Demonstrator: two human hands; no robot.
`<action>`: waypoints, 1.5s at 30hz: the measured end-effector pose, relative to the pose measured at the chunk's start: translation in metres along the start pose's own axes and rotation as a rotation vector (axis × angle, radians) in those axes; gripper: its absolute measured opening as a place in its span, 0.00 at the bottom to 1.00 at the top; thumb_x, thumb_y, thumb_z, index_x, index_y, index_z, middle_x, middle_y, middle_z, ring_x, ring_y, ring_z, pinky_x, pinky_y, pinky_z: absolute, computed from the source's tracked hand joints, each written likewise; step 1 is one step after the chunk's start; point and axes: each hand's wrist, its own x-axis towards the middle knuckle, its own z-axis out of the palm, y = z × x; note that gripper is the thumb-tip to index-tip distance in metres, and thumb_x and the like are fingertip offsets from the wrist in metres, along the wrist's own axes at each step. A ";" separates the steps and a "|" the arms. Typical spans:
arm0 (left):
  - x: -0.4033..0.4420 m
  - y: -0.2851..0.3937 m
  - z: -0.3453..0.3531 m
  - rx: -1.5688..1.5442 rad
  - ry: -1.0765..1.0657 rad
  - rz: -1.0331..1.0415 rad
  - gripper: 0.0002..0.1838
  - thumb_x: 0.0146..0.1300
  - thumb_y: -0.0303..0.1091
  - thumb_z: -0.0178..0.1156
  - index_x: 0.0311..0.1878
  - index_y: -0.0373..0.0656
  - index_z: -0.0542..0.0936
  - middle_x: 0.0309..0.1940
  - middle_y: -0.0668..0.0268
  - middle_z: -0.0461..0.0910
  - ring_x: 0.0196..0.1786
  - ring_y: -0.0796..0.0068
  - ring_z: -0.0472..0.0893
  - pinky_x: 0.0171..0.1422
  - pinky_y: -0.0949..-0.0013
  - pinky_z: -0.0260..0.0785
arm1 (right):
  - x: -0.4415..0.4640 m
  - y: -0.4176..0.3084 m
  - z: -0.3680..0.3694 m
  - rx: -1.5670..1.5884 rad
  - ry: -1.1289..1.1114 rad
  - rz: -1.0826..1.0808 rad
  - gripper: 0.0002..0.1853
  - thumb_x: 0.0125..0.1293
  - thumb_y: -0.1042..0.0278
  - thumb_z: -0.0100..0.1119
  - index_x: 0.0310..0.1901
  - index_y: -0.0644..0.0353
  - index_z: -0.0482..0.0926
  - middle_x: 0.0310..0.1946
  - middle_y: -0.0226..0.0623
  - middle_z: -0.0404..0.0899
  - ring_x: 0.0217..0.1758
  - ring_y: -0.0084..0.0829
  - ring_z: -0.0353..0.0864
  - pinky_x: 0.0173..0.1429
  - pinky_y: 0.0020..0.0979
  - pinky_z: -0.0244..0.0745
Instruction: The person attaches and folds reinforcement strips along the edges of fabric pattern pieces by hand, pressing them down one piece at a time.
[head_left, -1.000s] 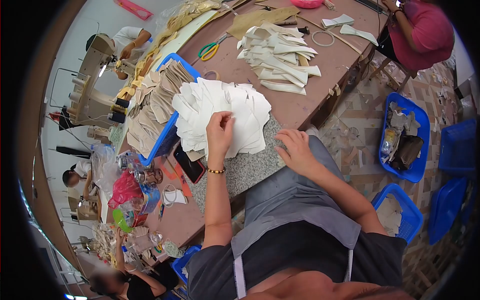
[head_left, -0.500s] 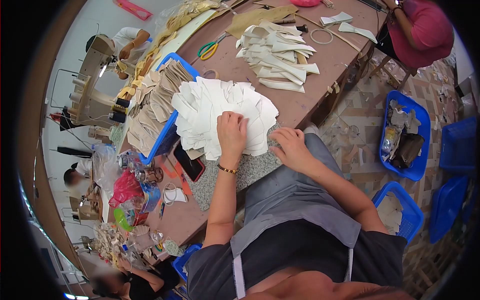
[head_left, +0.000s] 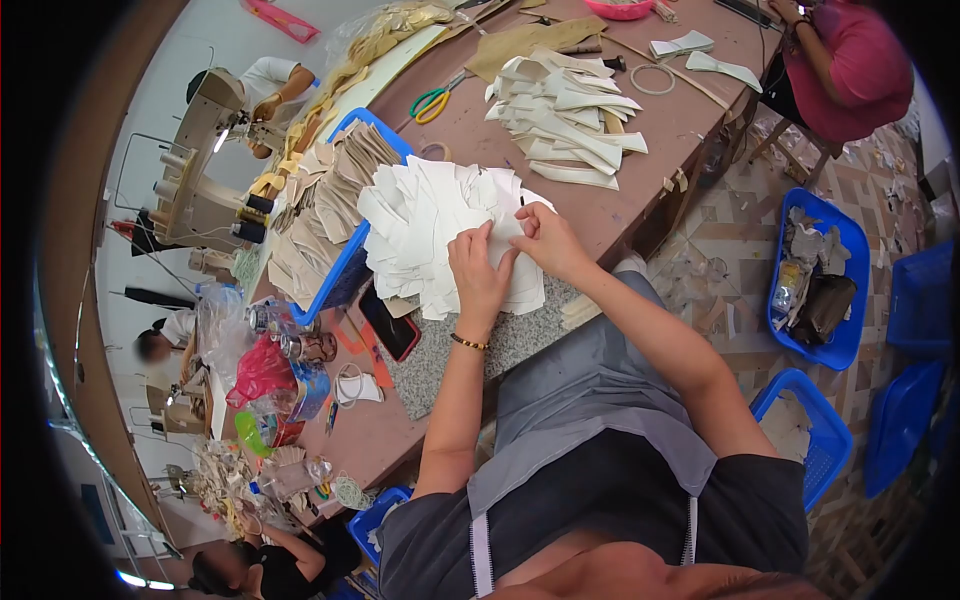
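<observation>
A fanned pile of white cut pieces (head_left: 425, 225) lies in front of me, its near side over a speckled grey slab (head_left: 440, 375). My left hand (head_left: 480, 275) rests on the near right part of the pile, fingers bent and thumb out to the right, holding down a white piece. Close beside it, my right hand (head_left: 550, 243) is over the pile's right edge with its fingers pinched. A small dark tip (head_left: 522, 200) shows at those fingers; what it belongs to is hidden.
A blue basket (head_left: 335, 275) of beige pieces stands left of the pile, with a phone (head_left: 390, 322) nearby. Green-and-yellow scissors (head_left: 432, 104) and more white pieces (head_left: 565, 110) lie beyond. Blue bins (head_left: 820, 275) stand on the floor at right. Other people sit around.
My right hand has moved up and left from the table edge onto the pile, and its fingers have closed. My left hand has shifted slightly right and down. The whole view has shifted slightly.
</observation>
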 end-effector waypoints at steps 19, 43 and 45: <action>0.032 -0.002 -0.011 -0.508 -0.023 -0.346 0.09 0.67 0.31 0.62 0.40 0.32 0.83 0.25 0.66 0.81 0.25 0.84 0.73 0.31 0.77 0.67 | -0.061 -0.003 -0.009 -0.077 0.061 -0.311 0.09 0.63 0.73 0.59 0.45 0.64 0.77 0.41 0.43 0.74 0.39 0.45 0.79 0.43 0.41 0.75; -0.028 0.100 -0.054 -0.456 -0.215 0.231 0.17 0.56 0.22 0.66 0.51 0.41 0.81 0.54 0.54 0.75 0.51 0.54 0.78 0.55 0.61 0.71 | -0.053 0.014 -0.044 0.412 -0.256 0.118 0.08 0.69 0.67 0.61 0.41 0.62 0.76 0.25 0.25 0.75 0.22 0.13 0.69 0.25 0.20 0.64; -0.018 0.094 -0.049 -0.221 -0.009 0.081 0.13 0.58 0.24 0.64 0.47 0.39 0.81 0.49 0.52 0.78 0.48 0.53 0.79 0.52 0.58 0.72 | -0.069 0.010 -0.047 0.496 -0.260 0.131 0.08 0.69 0.67 0.61 0.42 0.62 0.76 0.28 0.25 0.77 0.23 0.13 0.70 0.25 0.19 0.65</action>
